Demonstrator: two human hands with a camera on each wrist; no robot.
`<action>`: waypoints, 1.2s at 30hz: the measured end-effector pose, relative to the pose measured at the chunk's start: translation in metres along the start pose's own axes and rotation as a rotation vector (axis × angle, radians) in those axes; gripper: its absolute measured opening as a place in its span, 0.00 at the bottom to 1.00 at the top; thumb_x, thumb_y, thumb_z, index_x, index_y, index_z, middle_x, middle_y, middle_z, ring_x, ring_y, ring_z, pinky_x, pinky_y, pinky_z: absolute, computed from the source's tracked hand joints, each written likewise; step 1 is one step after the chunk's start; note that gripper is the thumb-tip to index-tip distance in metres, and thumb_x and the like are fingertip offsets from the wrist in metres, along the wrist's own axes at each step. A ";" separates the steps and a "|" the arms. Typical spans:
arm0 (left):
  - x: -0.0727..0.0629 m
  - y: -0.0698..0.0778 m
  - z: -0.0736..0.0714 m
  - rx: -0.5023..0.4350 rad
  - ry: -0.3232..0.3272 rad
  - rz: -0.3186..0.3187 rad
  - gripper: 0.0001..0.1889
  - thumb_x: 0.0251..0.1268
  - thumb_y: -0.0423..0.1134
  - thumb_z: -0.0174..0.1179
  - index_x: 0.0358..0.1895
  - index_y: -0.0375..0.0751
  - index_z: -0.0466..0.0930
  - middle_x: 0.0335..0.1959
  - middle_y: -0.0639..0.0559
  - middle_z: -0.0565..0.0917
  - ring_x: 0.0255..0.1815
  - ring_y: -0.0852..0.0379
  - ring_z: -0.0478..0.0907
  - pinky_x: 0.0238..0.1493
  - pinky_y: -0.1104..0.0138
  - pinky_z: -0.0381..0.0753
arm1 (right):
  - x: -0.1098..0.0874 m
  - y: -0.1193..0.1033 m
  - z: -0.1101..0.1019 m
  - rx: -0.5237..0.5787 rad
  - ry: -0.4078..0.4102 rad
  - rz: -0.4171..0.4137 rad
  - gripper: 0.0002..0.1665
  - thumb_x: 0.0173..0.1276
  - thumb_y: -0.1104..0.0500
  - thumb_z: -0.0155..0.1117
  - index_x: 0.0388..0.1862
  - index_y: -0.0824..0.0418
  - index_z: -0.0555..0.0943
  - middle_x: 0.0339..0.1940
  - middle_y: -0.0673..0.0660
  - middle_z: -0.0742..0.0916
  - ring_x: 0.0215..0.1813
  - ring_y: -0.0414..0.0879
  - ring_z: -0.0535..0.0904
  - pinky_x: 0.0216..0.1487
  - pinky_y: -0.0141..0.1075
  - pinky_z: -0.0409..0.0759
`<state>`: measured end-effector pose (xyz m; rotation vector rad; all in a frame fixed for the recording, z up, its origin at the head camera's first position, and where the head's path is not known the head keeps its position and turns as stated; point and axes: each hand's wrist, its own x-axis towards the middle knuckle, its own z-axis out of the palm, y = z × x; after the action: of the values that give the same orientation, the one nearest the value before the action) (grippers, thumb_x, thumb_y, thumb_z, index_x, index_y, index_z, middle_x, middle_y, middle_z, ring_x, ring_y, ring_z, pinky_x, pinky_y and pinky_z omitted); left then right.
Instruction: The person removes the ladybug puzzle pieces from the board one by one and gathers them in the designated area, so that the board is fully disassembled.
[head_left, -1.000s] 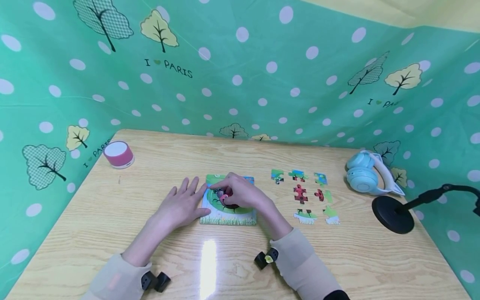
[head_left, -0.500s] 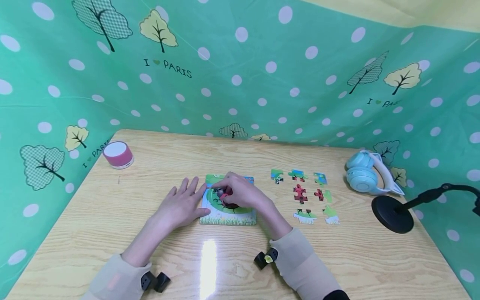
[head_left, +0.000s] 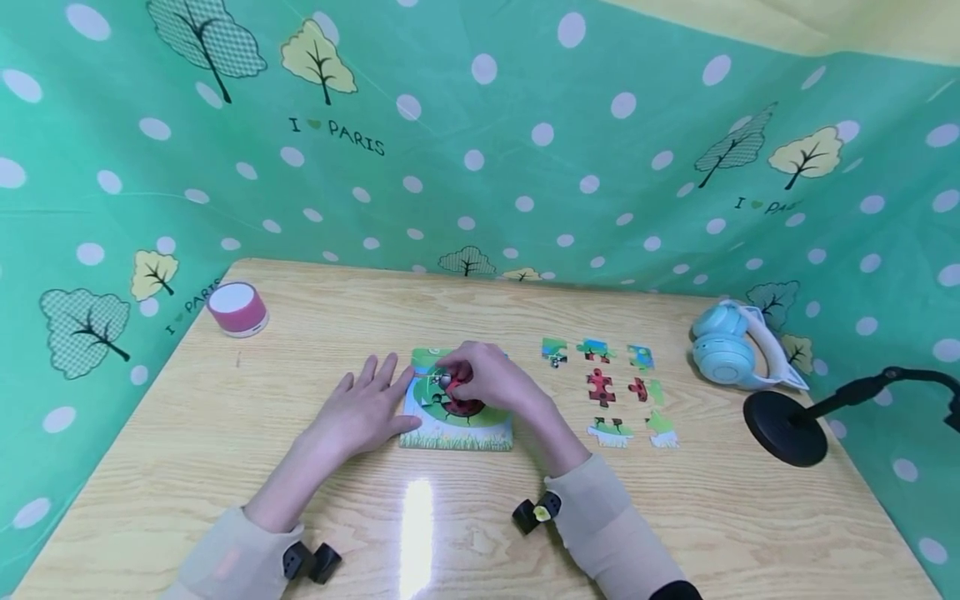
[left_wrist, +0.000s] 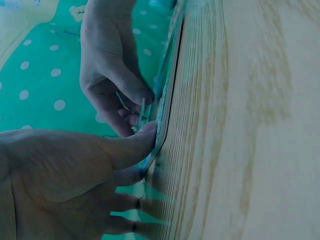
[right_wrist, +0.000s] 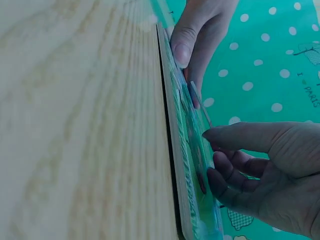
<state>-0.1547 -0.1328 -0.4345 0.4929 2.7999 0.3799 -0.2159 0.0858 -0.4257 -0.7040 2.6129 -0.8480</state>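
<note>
A square puzzle board (head_left: 457, 439) with a ladybug picture lies on the table in the head view. My left hand (head_left: 360, 417) lies with spread fingers at its left side, the thumb on the board's edge. Over the board, my right hand (head_left: 491, 379) pinches a puzzle piece (right_wrist: 201, 106) between thumb and fingers. In the right wrist view that piece stands tilted, its lower end close to the board; whether it touches cannot be told. The right hand covers the board's upper right part.
Several loose puzzle pieces (head_left: 601, 388) lie in rows right of the board. Blue headphones (head_left: 726, 354) and a black lamp base (head_left: 784, 429) are at the far right. A pink round speaker (head_left: 238, 310) sits at the back left. A patterned cloth (head_left: 450, 192) hangs behind.
My right hand has shifted slightly right and lifts the puzzle piece into a tilt, so more of the ladybug picture shows. The left hand has not moved.
</note>
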 end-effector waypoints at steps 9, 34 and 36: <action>0.001 0.000 0.000 0.000 -0.017 -0.015 0.41 0.75 0.59 0.55 0.83 0.42 0.55 0.84 0.33 0.51 0.84 0.28 0.45 0.79 0.30 0.52 | -0.006 0.009 -0.011 0.121 0.063 0.036 0.21 0.64 0.64 0.75 0.56 0.56 0.88 0.50 0.53 0.90 0.48 0.43 0.85 0.51 0.36 0.87; 0.000 0.002 -0.001 -0.003 -0.018 -0.020 0.41 0.75 0.59 0.56 0.82 0.42 0.55 0.84 0.33 0.51 0.84 0.28 0.45 0.80 0.31 0.51 | -0.076 0.093 -0.073 0.104 0.128 0.071 0.20 0.63 0.64 0.75 0.55 0.55 0.88 0.46 0.53 0.90 0.44 0.45 0.82 0.49 0.37 0.83; 0.000 0.002 -0.001 -0.004 -0.022 -0.023 0.41 0.75 0.59 0.56 0.82 0.42 0.55 0.84 0.33 0.50 0.85 0.28 0.45 0.80 0.31 0.51 | -0.079 0.098 -0.077 0.099 0.132 0.078 0.20 0.62 0.64 0.75 0.54 0.55 0.88 0.44 0.53 0.90 0.42 0.45 0.81 0.46 0.36 0.82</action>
<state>-0.1542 -0.1314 -0.4324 0.4608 2.7809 0.3733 -0.2179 0.2329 -0.4156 -0.5334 2.6716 -1.0240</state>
